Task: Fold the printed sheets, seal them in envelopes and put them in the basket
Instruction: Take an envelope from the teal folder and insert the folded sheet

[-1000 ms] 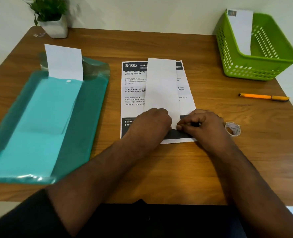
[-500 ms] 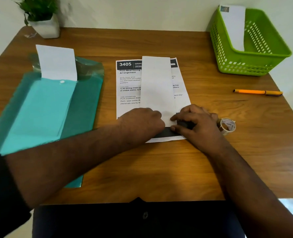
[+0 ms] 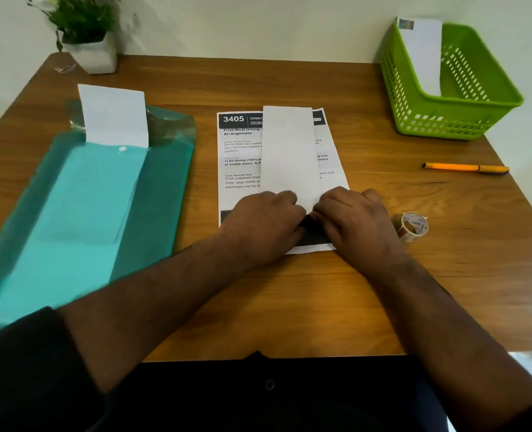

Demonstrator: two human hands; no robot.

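Tape roll (image 3: 412, 226) lies just right of the right hand (image 3: 356, 224); an orange pen (image 3: 466, 167) sits farther right, a potted plant (image 3: 87, 32) at the desk's (image 3: 258, 294) far left corner. Beside the printed sheet (image 3: 243, 157), a teal folder (image 3: 71, 213) has white paper (image 3: 113, 115) sticking out. One envelope (image 3: 423, 54) stands in the green basket (image 3: 464, 116). Both hands, left hand (image 3: 266, 224) included, curl their fingers on the folded sheet's (image 3: 289, 151) near end; the exact grip is hidden.

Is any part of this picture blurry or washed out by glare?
Head view: the plant at the top left is smeared, the fine print on the printed sheet is soft, and the green folder shows glare near its top edge; the table edges bow from the wide lens.
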